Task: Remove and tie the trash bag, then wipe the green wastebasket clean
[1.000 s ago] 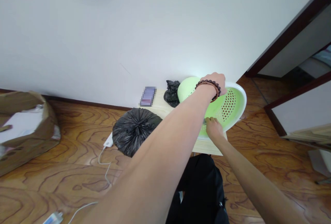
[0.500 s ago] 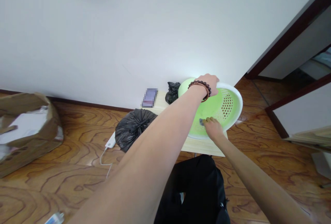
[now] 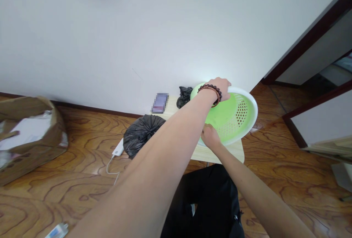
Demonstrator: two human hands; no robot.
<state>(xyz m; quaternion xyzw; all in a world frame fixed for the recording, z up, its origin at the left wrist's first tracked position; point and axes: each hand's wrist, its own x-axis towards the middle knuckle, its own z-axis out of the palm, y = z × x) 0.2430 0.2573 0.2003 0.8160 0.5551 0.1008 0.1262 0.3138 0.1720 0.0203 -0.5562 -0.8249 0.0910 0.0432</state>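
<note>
A light green plastic basket [image 3: 222, 116] with a white rim and a perforated side sits tilted on a small pale wooden table [image 3: 232, 151]. My left hand [image 3: 220, 85], with a beaded bracelet at the wrist, is closed over the basket's far rim. Inside the basket, near its front left side, is my right hand [image 3: 211, 135], fingers curled in. Its fingertips lie partly behind my left forearm, so the small greyish thing it holds is hidden; I cannot make out its kind. Part of the basket's left side is also covered by that forearm.
A small black bag [image 3: 184, 97] and a pixelated phone-like rectangle [image 3: 160, 103] lie at the table's back left. A tied black plastic bag [image 3: 141, 135] is by its left edge, near a white power strip [image 3: 118, 147]. A cardboard box [image 3: 35, 150] stands far left.
My right hand has moved left inside the basket, and the small grey thing at its fingertips has gone out of sight behind my left forearm. My left hand stays on the rim.
</note>
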